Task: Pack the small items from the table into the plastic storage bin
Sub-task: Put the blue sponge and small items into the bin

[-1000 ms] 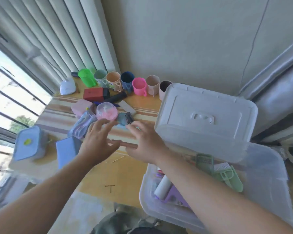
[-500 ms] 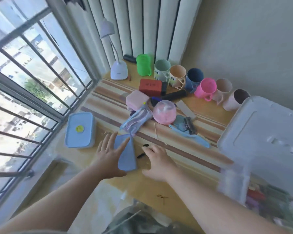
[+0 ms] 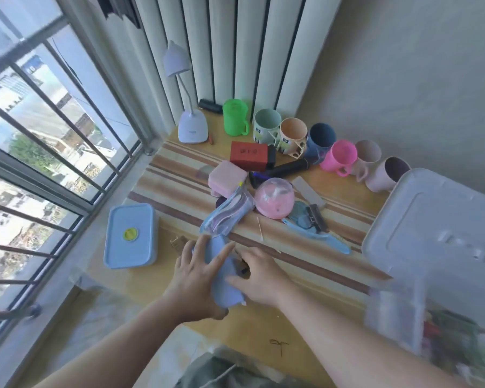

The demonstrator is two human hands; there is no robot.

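Leftmost, beyond the outer edge of the left hand, a blue lidded container lies flat on the table, apart from the fingers and untouched. The left hand is wrapped round a pale blue flat item, its fingers spread across the upper face, presumably so that the thin piece can be lifted off the surface. The right hand is pressed against the item's other edge, fingers curled and close together; whether something small and dark is pinched beneath them cannot be told. Just beyond the fingertips a clear pouch and a pink round case are heaped with a pale blue comb-like tool, most likely gathered for packing. Farther off, a row of cups is ranged along the wall. Rightmost, well away from both hands, the plastic storage bin is seen blurred, its lid tilted up, so access is judged open.
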